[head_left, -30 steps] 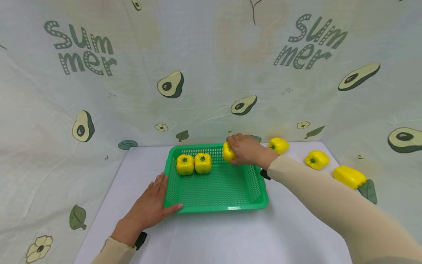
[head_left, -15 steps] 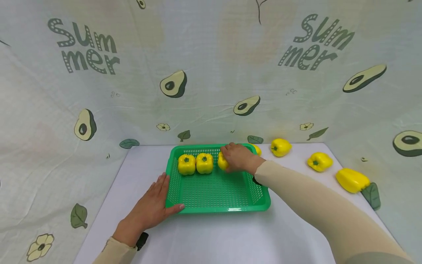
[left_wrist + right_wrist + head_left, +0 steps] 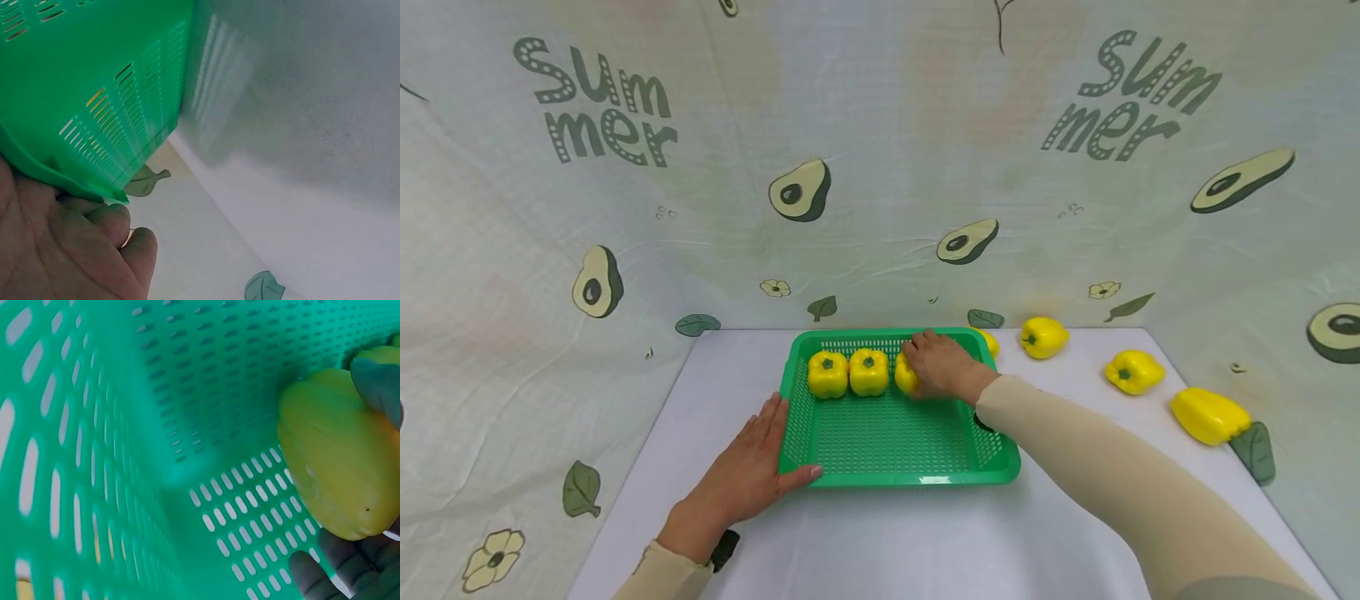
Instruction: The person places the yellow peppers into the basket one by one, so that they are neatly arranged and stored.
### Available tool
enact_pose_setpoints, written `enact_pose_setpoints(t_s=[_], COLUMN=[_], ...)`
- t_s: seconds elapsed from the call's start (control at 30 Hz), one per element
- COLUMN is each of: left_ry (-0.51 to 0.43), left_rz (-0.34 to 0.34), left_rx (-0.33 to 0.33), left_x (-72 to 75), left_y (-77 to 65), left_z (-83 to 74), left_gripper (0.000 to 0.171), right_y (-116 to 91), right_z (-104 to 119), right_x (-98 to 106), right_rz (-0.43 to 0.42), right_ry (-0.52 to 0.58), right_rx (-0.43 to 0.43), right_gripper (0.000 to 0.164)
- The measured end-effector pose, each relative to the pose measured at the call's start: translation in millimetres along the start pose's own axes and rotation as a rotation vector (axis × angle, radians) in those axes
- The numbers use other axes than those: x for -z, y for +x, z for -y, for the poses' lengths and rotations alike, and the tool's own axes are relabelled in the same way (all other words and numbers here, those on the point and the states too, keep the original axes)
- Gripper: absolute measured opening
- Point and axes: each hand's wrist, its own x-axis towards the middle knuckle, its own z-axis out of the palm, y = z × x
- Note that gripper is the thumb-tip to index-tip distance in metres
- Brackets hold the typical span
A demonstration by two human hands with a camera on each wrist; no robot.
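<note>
A green plastic basket (image 3: 902, 480) with slotted walls sits on the white table. My left hand (image 3: 737, 471) rests at its left front corner, fingers straight along the left rim and thumb on the front rim. In the left wrist view the palm and fingers (image 3: 109, 222) lie against the rim. My right hand (image 3: 943, 365) reaches inside and holds a yellow bell pepper (image 3: 337, 453) between thumb and fingers, low over the slotted floor near the back wall. To its left, two yellow bell peppers, one (image 3: 828, 375) beside the other (image 3: 869, 372), stand stem up.
Outside the basket, on the right, lie several more yellow bell peppers: one partly hidden behind the basket corner (image 3: 990, 342), one at the back (image 3: 1045, 337), one farther right (image 3: 1135, 372) and one near the right edge (image 3: 1210, 415). A printed cloth (image 3: 880, 167) hangs behind.
My right hand has lowered the bell pepper into the basket and moved slightly left, towards the other two. The left hand stays at the corner. The head view shifts slightly.
</note>
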Motion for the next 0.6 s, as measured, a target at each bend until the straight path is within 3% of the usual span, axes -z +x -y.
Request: enact_pose_setpoints(t_s=[0.37,0.6], left_ry=[0.001,-0.002], left_rz=[0.003,0.007], left_rx=[0.004,0.008], left_x=[-2.3,0.5], left_y=[1.0,0.5], left_z=[-0.1,-0.7], left_gripper=[0.121,0.12], right_y=[7,8], right_z=[2,4], right_x=[-11,-16], right_rz=[-0.003,-0.053], right_ry=[0.041,0.022], right_rx=[-0.037,-0.022], right_gripper=[0.067,0.068])
